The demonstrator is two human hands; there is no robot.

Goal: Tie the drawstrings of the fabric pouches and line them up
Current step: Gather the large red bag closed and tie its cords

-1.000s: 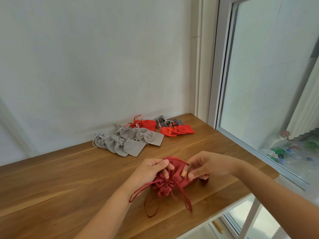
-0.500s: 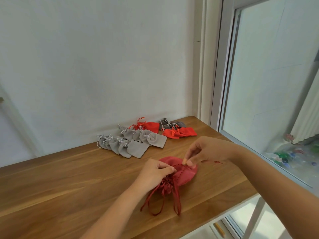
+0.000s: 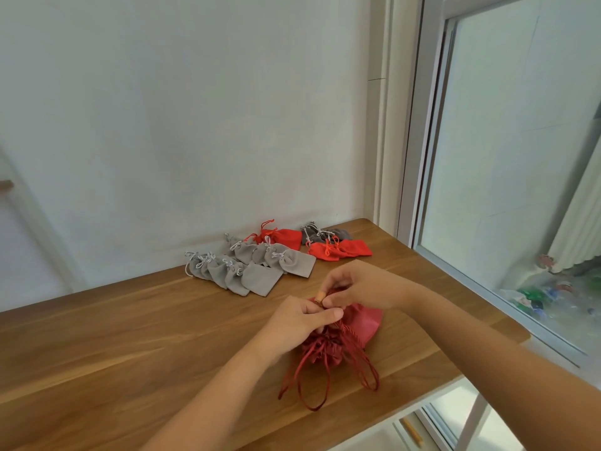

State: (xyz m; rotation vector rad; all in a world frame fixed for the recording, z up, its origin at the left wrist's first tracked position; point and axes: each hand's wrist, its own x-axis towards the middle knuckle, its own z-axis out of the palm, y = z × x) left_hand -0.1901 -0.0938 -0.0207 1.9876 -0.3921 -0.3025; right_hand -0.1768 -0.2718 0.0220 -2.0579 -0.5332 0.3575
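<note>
A dark red fabric pouch [image 3: 364, 323] lies on the wooden table [image 3: 113, 346] near its front right part, its mouth gathered and its red drawstrings [image 3: 325, 375] trailing toward me in loops. My left hand [image 3: 299, 320] grips the pouch's gathered neck from the left. My right hand [image 3: 354, 284] pinches the cords just above the pouch, fingertips close to my left thumb. Tied pouches lie by the wall: several grey pouches [image 3: 250, 268], two bright red pouches [image 3: 341, 249], another red pouch [image 3: 283, 237] and a dark grey pouch [image 3: 325, 234].
A white wall runs behind the table. A window frame [image 3: 419, 157] and glass stand at the right, beyond the table's right edge. Below the front edge a white table leg [image 3: 471, 421] shows.
My right hand has come down and left to meet my left hand at the pouch's neck. The pouch's mouth is more gathered and the drawstring loops lie longer toward me.
</note>
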